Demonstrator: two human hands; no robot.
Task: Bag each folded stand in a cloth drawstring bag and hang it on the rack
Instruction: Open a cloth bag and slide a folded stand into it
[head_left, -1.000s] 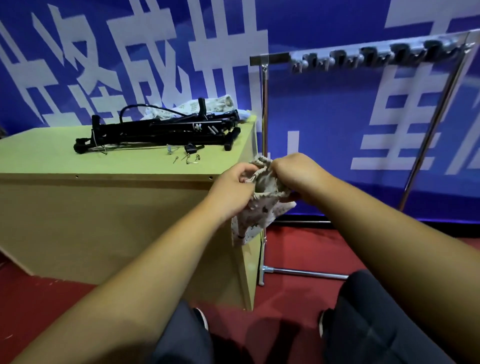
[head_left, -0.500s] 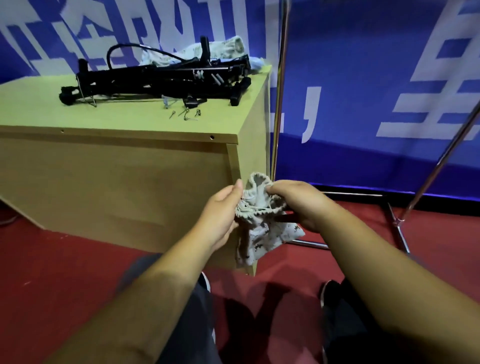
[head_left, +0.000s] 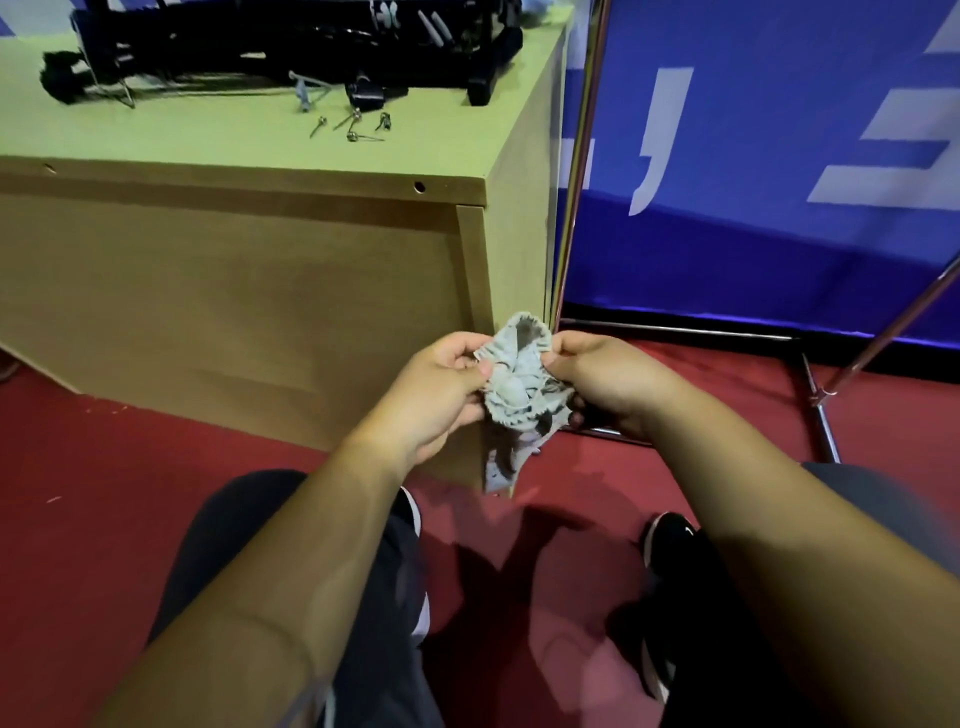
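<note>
Down low, near the knees, the left hand (head_left: 436, 389) and the right hand (head_left: 613, 379) each pinch one side of the little cloth bag (head_left: 519, 387). It hangs in the air between them, all bunched up at the top. The mouth looks nearly closed (maybe the string is pulled tight), so the stand could get stuck going in. Farther off, the folded stand (head_left: 270, 36) lies on the bench (head_left: 156, 135), not bagged yet. The rack pole (head_left: 576, 182) stands just beside the bench.

One head-worn wide-angle view — looking forward and steeply down, close above the bag (head_left: 511, 387), counter (head_left: 223, 291) ahead.
</note>
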